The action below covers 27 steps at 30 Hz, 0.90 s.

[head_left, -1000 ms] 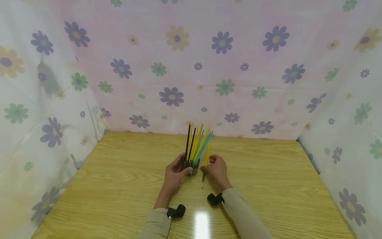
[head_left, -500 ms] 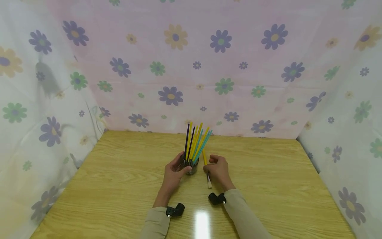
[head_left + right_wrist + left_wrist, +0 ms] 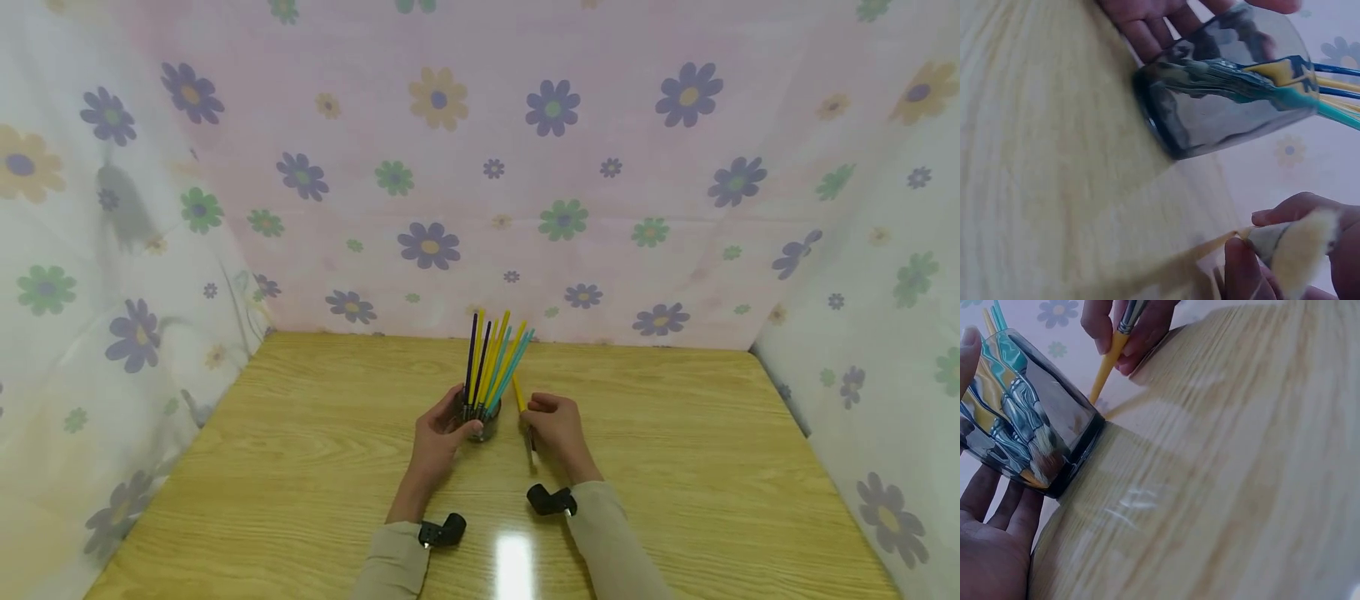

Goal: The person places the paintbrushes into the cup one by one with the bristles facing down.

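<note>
My left hand (image 3: 437,442) grips a clear glass jar (image 3: 1235,128), thumb and fingers on either side of it. Several paintbrushes (image 3: 491,362) with purple, yellow and turquoise handles stand in it, bristles down, their handles fanning out above the rim. To the right of the jar, my right hand (image 3: 557,423) pinches a yellow-handled paintbrush (image 3: 519,392) between thumb and fingers. Its handle slants up and away toward the left, and its pale bristles (image 3: 1304,253) point back toward me. In the left wrist view, part of this brush's yellow handle is hidden behind the fingers.
The jar stands on a wood-grain table (image 3: 300,467). Flower-printed cloth (image 3: 480,200) hangs behind the table and along both sides. A black wrist camera (image 3: 442,531) sits on the left wrist and another black camera (image 3: 551,500) on the right.
The yellow paintbrush has turned in my right hand: its handle end swung left and its bristle end right. The right hand shifted slightly right. The left hand still holds the jar.
</note>
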### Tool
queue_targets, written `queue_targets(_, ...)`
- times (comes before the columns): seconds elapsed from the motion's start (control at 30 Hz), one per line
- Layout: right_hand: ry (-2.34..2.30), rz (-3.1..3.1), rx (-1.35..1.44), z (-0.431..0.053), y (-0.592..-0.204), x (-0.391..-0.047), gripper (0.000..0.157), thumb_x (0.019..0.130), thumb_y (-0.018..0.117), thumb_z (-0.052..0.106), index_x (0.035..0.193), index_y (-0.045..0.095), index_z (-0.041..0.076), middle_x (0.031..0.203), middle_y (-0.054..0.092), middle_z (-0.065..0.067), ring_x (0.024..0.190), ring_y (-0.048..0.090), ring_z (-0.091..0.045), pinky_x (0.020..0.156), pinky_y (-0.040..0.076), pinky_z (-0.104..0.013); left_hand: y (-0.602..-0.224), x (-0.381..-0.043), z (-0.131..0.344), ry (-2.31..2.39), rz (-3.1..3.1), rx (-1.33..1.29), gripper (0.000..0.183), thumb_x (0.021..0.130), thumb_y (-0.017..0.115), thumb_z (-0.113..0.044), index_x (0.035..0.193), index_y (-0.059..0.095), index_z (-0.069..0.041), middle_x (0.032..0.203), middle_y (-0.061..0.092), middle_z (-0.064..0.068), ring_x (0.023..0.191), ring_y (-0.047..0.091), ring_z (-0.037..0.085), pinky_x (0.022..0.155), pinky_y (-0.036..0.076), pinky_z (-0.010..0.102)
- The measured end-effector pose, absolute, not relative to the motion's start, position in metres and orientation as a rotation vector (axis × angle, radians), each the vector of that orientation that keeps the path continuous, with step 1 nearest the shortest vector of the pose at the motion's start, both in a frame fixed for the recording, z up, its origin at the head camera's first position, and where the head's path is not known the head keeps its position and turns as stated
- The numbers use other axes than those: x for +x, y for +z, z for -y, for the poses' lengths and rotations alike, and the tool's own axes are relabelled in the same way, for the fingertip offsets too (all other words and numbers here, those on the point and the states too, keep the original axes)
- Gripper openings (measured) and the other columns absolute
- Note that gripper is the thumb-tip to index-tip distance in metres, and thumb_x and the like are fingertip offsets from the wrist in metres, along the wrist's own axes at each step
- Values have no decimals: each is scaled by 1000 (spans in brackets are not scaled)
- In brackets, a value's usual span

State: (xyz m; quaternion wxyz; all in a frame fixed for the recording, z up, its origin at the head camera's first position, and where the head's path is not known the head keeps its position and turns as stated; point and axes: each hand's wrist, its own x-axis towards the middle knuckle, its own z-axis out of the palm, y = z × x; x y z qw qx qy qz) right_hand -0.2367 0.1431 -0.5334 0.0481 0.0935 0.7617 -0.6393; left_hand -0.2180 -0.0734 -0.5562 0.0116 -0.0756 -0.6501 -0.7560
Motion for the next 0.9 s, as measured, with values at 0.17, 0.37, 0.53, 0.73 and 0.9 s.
queue_targets(0.17, -1981, -2239, 306, -149, -535, -240, 44, 91, 68, 5, 133, 62, -7, 128, 65, -26, 115, 65, -33, 88, 59, -32, -557, -218, 74, -2369, 2017, -244, 69, 87, 79, -3, 149, 52, -8, 150, 53, 16, 140, 49, 29, 112, 44, 28)
queue_targets(0.37, -2102, -2066, 302, -152, -532, -242, 41, 98, 59, 2, 136, 55, -15, 133, 57, -33, 105, 66, -24, 86, 58, -26, -556, -218, 74, -2378, 2003, -246, 69, 86, 79, 0, 149, 51, -7, 151, 52, 18, 141, 48, 32, 114, 43, 35)
queue_targets(0.53, -2270, -1781, 231, -152, -535, -245, 41, 103, 50, -3, 142, 48, -14, 138, 53, -35, 105, 67, -19, 85, 58, -23, -558, -219, 74, -2380, 1984, -273, 69, 86, 79, 0, 149, 51, -6, 151, 51, 20, 140, 49, 34, 113, 45, 34)
queue_targets(0.73, -2449, -1522, 115, -152, -547, -248, 48, 108, 43, 0, 154, 34, -7, 151, 42, -26, 119, 61, -16, 99, 54, -24, -559, -219, 74, -2399, 1997, -246, 68, 86, 81, -6, 148, 54, -12, 149, 54, 14, 139, 51, 29, 112, 45, 30)
queue_targets(0.9, -2676, -1394, 24, -146, -549, -247, 52, 106, 44, -6, 155, 27, -7, 144, 42, -19, 116, 59, -17, 102, 53, -27, -557, -217, 76, -2385, 1998, -270, 70, 86, 81, -8, 149, 52, -10, 150, 53, 16, 139, 50, 31, 112, 45, 32)
